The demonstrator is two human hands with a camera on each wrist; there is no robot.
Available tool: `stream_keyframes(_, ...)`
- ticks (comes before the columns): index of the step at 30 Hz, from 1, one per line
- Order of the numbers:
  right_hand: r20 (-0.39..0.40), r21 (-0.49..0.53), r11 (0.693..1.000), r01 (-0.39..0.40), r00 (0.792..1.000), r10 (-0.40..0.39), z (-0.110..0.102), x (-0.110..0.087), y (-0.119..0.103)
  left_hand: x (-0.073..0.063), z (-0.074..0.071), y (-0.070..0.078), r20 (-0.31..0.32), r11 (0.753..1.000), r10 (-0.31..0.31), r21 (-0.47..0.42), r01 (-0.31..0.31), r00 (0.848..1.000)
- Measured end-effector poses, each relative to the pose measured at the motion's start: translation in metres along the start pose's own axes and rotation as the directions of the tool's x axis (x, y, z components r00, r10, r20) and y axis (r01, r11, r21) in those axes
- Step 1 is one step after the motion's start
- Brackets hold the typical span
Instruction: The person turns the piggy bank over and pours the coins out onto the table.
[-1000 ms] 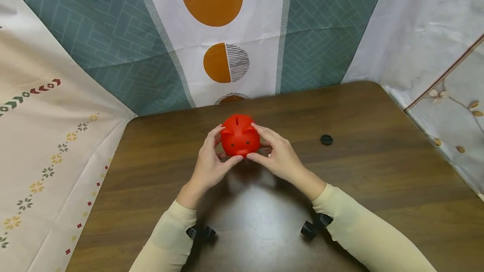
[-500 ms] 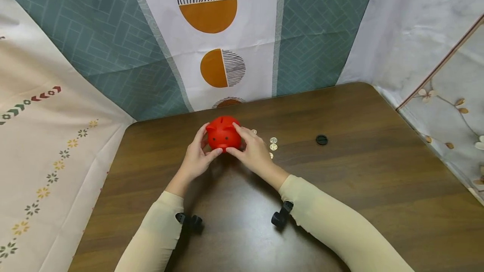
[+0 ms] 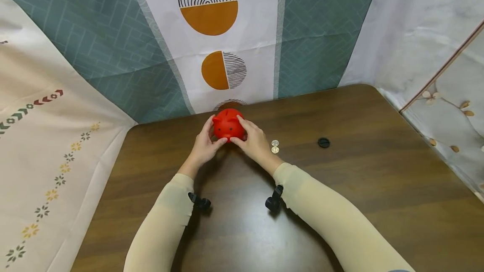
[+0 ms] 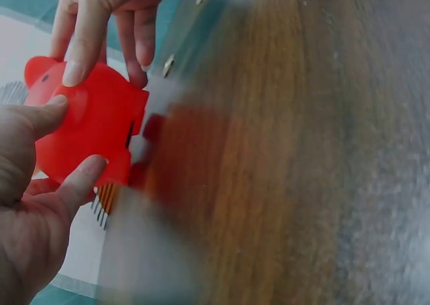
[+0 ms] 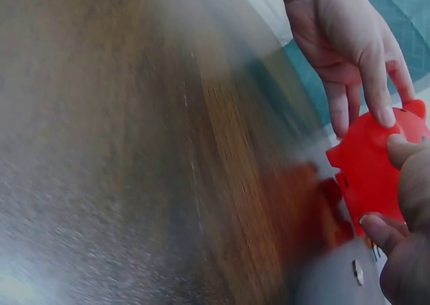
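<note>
A red piggy bank [image 3: 228, 126] with a slot on top is held upright between both hands near the far side of the table, its face toward me. My left hand [image 3: 204, 147] grips its left side, thumb under the snout. On the other side my right hand [image 3: 255, 139] grips it, thumb close to the left one. In the left wrist view the feet of the piggy bank [image 4: 87, 130] are close over the tabletop, above their reflection. Two gold coins [image 3: 274, 146] lie just right of my right hand; another coin [image 5: 358, 272] shows in the right wrist view.
A black round plug [image 3: 323, 142] lies on the wooden table [image 3: 340, 205] farther right. Patterned cloth [image 3: 314, 32] hangs behind the table's far edge, and pale cloths [image 3: 68, 196] line the sides. Each sleeve carries a small black camera [image 3: 274, 200].
Both hands have carried the piggy bank left, then slightly back toward the far edge. Coins hidden a second ago came into view beside my right hand; fewer show now. The head view shifted slightly.
</note>
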State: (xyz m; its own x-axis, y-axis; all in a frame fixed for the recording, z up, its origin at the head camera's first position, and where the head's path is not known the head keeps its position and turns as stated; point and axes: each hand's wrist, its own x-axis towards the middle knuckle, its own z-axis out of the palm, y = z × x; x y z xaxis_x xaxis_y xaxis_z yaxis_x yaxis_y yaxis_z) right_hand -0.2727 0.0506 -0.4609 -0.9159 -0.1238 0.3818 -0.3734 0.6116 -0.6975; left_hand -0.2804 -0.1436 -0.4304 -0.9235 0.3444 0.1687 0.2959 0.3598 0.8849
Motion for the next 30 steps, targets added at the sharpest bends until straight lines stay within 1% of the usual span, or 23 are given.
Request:
stream_keyframes(2, -0.004, 0.005, 1.0, 0.008, 1.0, -0.008, -0.001, 0.002, 0.002, 0.004, 0.002, -0.009, -0.017, 1.0, 0.008, 0.009, -0.008, 1.0)
stream_keyframes(4, -0.005, 0.008, 1.0, 0.009, 1.0, -0.009, -0.001, 0.004, 0.003, 0.008, 0.003, -0.019, -0.031, 0.999, 0.022, 0.037, -0.02, 0.999)
stream_keyframes(8, 0.007, 0.02, 1.0, 0.001, 1.0, -0.001, 0.001, 0.003, 0.006, 0.008, 0.004, -0.023, -0.046, 0.993, 0.045, 0.114, -0.04, 0.998)
stream_keyframes(14, 0.032, 0.047, 0.999, -0.024, 0.999, 0.023, 0.002, 0.002, 0.013, 0.008, 0.008, -0.027, -0.061, 0.985, 0.079, 0.156, -0.068, 0.995)
stream_keyframes(17, 0.037, 0.055, 0.998, -0.018, 0.999, 0.016, -0.001, 0.003, 0.017, 0.009, 0.01, -0.026, -0.076, 0.978, 0.095, 0.195, -0.079, 0.993)
stream_keyframes(24, 0.061, 0.079, 0.997, -0.018, 0.998, 0.013, -0.006, 0.004, 0.027, 0.012, 0.01, -0.027, -0.095, 0.949, 0.096, 0.308, -0.063, 0.991)
stream_keyframes(30, 0.06, 0.093, 0.996, 0.002, 0.998, -0.008, -0.006, 0.005, 0.03, 0.011, 0.01, -0.032, -0.116, 0.936, 0.109, 0.347, -0.062, 0.987)
